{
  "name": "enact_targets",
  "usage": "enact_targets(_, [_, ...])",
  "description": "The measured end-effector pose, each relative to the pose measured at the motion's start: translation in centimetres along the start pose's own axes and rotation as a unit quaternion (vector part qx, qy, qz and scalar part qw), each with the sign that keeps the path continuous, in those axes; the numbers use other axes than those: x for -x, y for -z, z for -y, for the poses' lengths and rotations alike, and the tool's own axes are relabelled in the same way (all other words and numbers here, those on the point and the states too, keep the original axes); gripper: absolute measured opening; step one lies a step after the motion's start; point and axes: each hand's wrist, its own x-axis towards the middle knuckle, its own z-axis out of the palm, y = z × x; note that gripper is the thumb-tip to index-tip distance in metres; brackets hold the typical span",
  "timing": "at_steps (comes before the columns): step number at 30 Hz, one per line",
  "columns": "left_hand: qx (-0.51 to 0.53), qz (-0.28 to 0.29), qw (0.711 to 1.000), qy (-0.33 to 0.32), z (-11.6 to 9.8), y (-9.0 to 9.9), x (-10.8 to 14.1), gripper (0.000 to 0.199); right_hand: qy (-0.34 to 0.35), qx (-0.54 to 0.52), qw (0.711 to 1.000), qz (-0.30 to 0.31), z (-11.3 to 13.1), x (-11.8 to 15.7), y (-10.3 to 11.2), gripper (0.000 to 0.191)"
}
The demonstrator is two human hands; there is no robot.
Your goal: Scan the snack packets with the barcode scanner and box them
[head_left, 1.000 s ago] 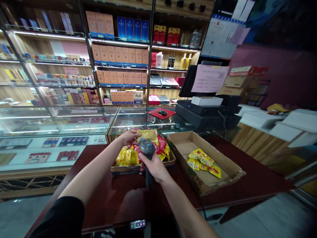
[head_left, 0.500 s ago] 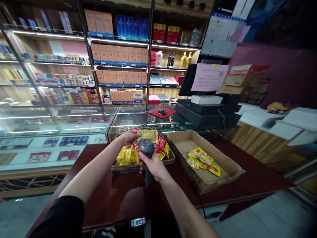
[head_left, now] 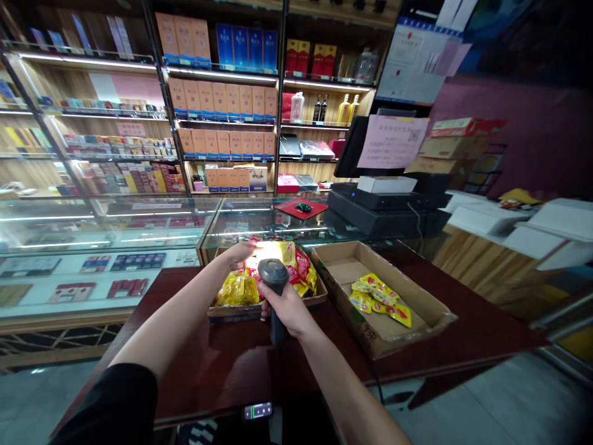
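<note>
My right hand [head_left: 288, 306] is wrapped round the handle of a dark handheld scanner [head_left: 273, 272], upright in front of the left box. A bright light falls on a yellow packet [head_left: 286, 251] just beyond the scanner head. My left hand [head_left: 241, 253] pinches that packet by its left edge. Under it, a low cardboard box [head_left: 234, 312] holds many yellow and red packets [head_left: 237, 289]. To the right, a larger open cardboard box [head_left: 384, 347] has several yellow packets [head_left: 380, 298] lying in it.
Both boxes stand on a dark red table [head_left: 208, 371]. Behind are a glass counter [head_left: 241, 216], a mouse [head_left: 303, 207] on a red mat, and a monitor [head_left: 349, 148] above a black cash drawer [head_left: 370, 213]. A lit phone [head_left: 258, 411] shows at the near edge.
The scanner's light has come on and brightly lights the yellow packet. Both hands keep nearly the same place and hold.
</note>
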Motion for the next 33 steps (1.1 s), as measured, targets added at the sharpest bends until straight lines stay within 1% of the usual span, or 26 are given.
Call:
enact_targets(5, [0.014,0.009,1.000,0.005,0.0,0.2,-0.1,0.030,0.009,-0.004,1.000,0.005,-0.2,0.0,-0.2,0.046])
enact_targets(8, [0.018,0.013,1.000,0.002,-0.1,0.3,0.1,0.029,0.013,-0.008,1.000,0.006,0.1,0.2,-0.2,0.046])
enact_targets(10, [0.028,0.024,0.999,0.003,-0.3,0.2,0.4,0.028,0.033,-0.013,0.999,-0.009,0.4,0.2,0.3,0.045])
enact_targets(12, [0.040,0.039,0.998,0.006,-0.6,-0.2,0.9,0.028,0.083,0.002,0.995,-0.052,1.0,-0.1,1.6,0.041])
enact_targets(14, [0.043,0.053,0.998,0.010,-0.9,-1.0,1.3,0.028,0.139,0.042,0.982,-0.120,1.7,-0.6,3.5,0.032])
enact_targets(15, [0.042,0.059,0.997,0.010,-1.0,-1.6,1.4,0.028,0.154,0.061,0.973,-0.158,2.0,-0.8,4.6,0.026])
enact_targets(17, [0.039,0.082,0.996,0.005,-1.2,-3.2,1.4,0.028,0.141,0.069,0.964,-0.215,2.6,-1.2,7.0,0.019])
enact_targets(19, [0.036,0.117,0.993,0.001,-1.3,-5.2,1.0,0.030,0.109,0.038,0.961,-0.250,3.2,-1.3,9.4,0.019])
enact_targets(21, [0.026,0.148,0.989,0.001,-1.1,-7.7,0.2,0.033,0.098,0.003,0.958,-0.268,3.6,-0.9,11.4,0.021])
enact_targets(24, [0.014,0.172,0.985,-0.017,-0.6,-11.9,-1.6,0.037,0.112,-0.006,0.947,-0.301,4.2,0.1,14.2,0.024])
enact_targets(27, [0.028,0.177,0.983,-0.040,-0.1,-16.2,-3.7,0.036,0.120,-0.015,0.932,-0.342,4.9,1.3,17.1,0.026])
enact_targets(30, [0.039,0.180,0.982,-0.031,-0.2,-20.1,-5.4,0.040,0.124,-0.020,0.919,-0.372,5.7,2.1,20.0,0.027])
enact_targets(32, [0.033,0.163,0.986,-0.026,-0.4,-22.1,-6.4,0.048,0.129,-0.019,0.916,-0.380,6.2,2.5,21.6,0.026])
enact_targets(33, [0.026,0.144,0.989,-0.029,-0.6,-22.8,-6.7,0.051,0.129,-0.019,0.915,-0.383,6.4,2.6,22.2,0.026])
